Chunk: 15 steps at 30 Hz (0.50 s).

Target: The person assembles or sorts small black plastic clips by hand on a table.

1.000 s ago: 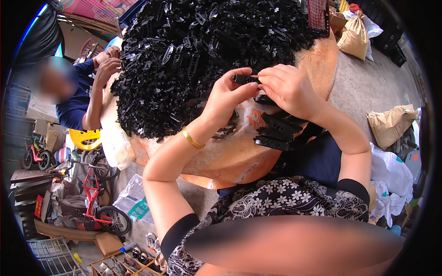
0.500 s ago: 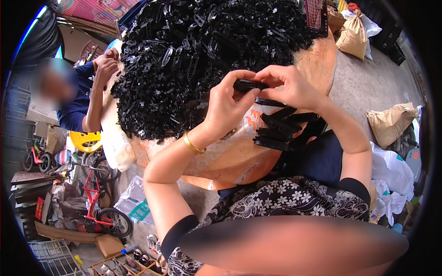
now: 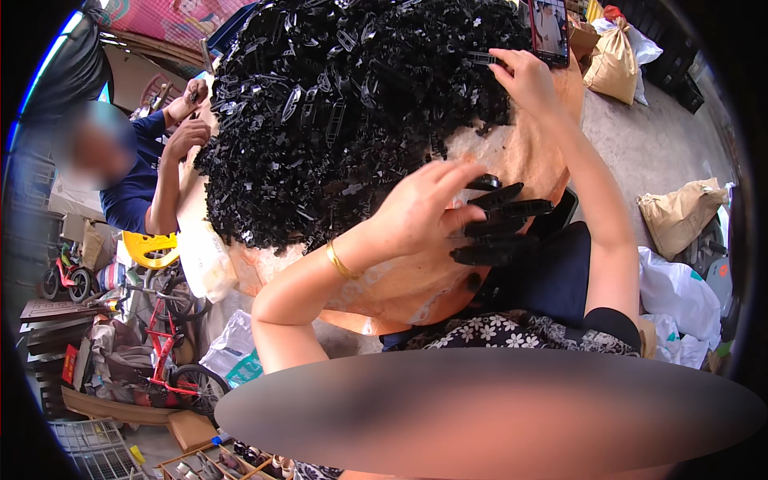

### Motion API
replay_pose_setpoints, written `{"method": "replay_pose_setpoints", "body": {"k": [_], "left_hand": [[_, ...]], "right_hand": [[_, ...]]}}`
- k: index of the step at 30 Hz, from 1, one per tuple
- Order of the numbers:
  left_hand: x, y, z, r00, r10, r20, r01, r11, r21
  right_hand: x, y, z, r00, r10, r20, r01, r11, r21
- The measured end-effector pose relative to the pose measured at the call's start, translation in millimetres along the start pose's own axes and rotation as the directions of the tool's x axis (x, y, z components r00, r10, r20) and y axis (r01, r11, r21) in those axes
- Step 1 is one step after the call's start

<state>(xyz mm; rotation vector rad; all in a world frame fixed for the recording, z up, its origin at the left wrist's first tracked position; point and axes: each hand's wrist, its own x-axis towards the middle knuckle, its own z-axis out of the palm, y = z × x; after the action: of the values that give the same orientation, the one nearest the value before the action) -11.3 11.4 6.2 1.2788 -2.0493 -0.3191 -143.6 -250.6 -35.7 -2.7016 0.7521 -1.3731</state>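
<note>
A big heap of small black plastic parts covers most of the table. At its far right edge my right hand pinches a slim black plastic piece between thumb and fingertips. Nearer to me, my left hand has its thumb and forefinger apart. The end of a black part shows just beyond those fingertips. Several long black plastic pieces lie loosely stacked beside that hand, near the table's right edge. Part of the stack is hidden behind my fingers.
A phone with a lit screen stands beyond my right hand. Across on the left, a co-worker handles parts at the table's edge. Sacks stand on the floor at right; a red bicycle is at lower left.
My hands have parted. The right one has moved away to the heap's far right and grips a piece there; the left has come down to the stack and loosened from the black part.
</note>
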Motion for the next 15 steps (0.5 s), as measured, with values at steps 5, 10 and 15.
{"method": "replay_pose_setpoints", "body": {"k": [5,10,15], "left_hand": [[0.8,-24.0,-5.1,0.966,0.073,-0.250,0.048,0.893,0.447],[1.9,-24.1,-9.9,0.957,0.071,-0.282,0.085,0.859,0.506],[1.7,-27.8,-8.6,0.937,-0.092,-0.338,0.185,0.950,0.253]], "right_hand": [[-5.0,-56.2,-29.4,0.999,0.044,0.019,-0.047,0.964,0.262],[-19.3,-119.0,-55.5,0.965,-0.151,0.213,0.012,0.840,0.543],[-15.6,-99.4,-54.2,0.900,-0.158,0.407,-0.133,0.789,0.600]]}}
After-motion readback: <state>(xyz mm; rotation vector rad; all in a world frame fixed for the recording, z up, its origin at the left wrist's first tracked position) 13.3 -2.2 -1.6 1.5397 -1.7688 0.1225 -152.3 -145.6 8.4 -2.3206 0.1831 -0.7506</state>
